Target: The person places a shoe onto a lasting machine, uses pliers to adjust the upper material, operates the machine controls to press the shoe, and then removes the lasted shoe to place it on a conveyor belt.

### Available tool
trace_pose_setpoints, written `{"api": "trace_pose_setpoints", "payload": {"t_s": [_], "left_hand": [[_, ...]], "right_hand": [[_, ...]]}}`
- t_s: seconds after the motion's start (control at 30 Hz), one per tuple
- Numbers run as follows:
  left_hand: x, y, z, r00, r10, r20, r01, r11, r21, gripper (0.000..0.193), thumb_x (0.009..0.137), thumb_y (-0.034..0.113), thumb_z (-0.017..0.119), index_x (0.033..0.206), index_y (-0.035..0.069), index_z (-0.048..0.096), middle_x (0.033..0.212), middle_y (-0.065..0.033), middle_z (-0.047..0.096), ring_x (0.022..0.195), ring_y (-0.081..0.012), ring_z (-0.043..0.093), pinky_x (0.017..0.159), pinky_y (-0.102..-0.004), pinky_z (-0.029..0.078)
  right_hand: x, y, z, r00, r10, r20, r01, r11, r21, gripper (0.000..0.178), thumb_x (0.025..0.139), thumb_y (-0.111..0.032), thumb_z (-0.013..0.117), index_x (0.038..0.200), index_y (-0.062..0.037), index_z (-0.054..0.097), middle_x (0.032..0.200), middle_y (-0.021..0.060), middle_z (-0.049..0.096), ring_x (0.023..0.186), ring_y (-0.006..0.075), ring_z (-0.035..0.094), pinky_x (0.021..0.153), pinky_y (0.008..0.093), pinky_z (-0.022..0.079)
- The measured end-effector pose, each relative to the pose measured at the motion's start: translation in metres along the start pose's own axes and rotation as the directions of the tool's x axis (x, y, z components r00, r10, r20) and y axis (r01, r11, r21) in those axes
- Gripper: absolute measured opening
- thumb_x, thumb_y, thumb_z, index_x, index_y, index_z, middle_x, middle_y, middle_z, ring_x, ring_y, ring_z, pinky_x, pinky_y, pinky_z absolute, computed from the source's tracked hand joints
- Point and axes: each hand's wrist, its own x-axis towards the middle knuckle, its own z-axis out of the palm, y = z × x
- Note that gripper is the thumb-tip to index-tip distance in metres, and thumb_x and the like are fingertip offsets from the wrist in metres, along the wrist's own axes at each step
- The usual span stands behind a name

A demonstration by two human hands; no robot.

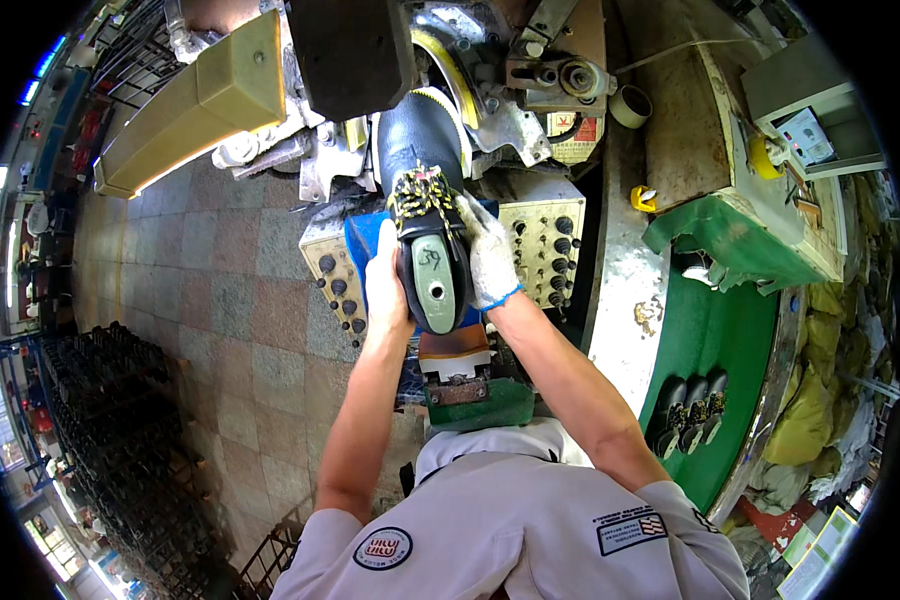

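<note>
Head view: black shoe (pixel 422 145) on a green last (pixel 432 280), toe pointing in among the parts of a machine (pixel 560 75), contact unclear; bare left hand (pixel 385 285) and white-gloved right hand (pixel 490 255) clamp the heel end from either side, fingers partly hidden; more shoes (pixel 692 410) sit on green surface (pixel 695 315), right.

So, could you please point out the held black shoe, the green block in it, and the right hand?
Black shoe (pixel 425 196), head view: on its laces.
Green block (pixel 431 274), head view: on its flat face.
Right hand (pixel 491 256), head view: on its white glove.
</note>
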Motion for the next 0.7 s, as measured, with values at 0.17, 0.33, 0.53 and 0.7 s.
{"api": "trace_pose_setpoints", "payload": {"t_s": [0.17, 0.33, 0.53, 0.7], "left_hand": [[0.007, -0.008, -0.012, 1.0, -0.017, -0.005, 0.016, 0.999, -0.045, 0.045, 0.112, 0.04, 0.041, 0.141, 0.009, 0.055, 0.124, -0.0095, 0.069, 0.106, -0.0234, 0.07, 0.093, -0.0393, 0.058], [0.003, -0.007, 0.007, 1.0, -0.003, -0.02, 0.003, 1.0, -0.029, 0.052, 0.111, 0.048, 0.044, 0.123, 0.004, 0.069, 0.108, -0.0048, 0.074, 0.089, -0.0136, 0.069, 0.081, -0.0303, 0.056], [0.007, 0.0, 0.002, 0.999, -0.016, 0.033, 0.016, 1.0, 0.006, 0.052, 0.111, 0.048, 0.044, 0.121, 0.003, 0.069, 0.106, -0.0045, 0.074, 0.085, -0.013, 0.067, 0.08, -0.0296, 0.054], [0.011, -0.006, 0.002, 0.999, 0.009, 0.037, -0.01, 1.0, 0.015, 0.053, 0.112, 0.047, 0.042, 0.124, 0.002, 0.068, 0.108, -0.0066, 0.074, 0.091, -0.0147, 0.069, 0.084, -0.031, 0.055]], "right_hand": [[0.003, 0.009, -0.002, 0.997, -0.074, -0.01, 0.072, 0.991, -0.111, 0.047, 0.106, -0.025, 0.061, 0.145, 0.0013, 0.056, 0.13, 0.0095, 0.068, 0.11, 0.015, 0.064, 0.098, 0.0286, 0.051], [0.004, -0.001, -0.006, 0.996, -0.077, -0.039, 0.069, 0.983, -0.167, 0.048, 0.104, -0.032, 0.065, 0.14, 0.0, 0.061, 0.127, 0.0082, 0.069, 0.113, 0.0151, 0.064, 0.099, 0.0302, 0.051], [0.002, 0.002, -0.002, 0.996, -0.067, -0.057, 0.06, 0.991, -0.116, 0.048, 0.103, -0.031, 0.066, 0.139, 0.0008, 0.062, 0.126, 0.0085, 0.07, 0.108, 0.0146, 0.065, 0.096, 0.0291, 0.052], [0.009, 0.007, -0.011, 0.993, -0.091, -0.074, 0.074, 0.976, -0.205, 0.047, 0.103, -0.033, 0.067, 0.134, 0.0034, 0.066, 0.119, 0.0097, 0.073, 0.104, 0.0145, 0.065, 0.094, 0.0284, 0.051]]}}
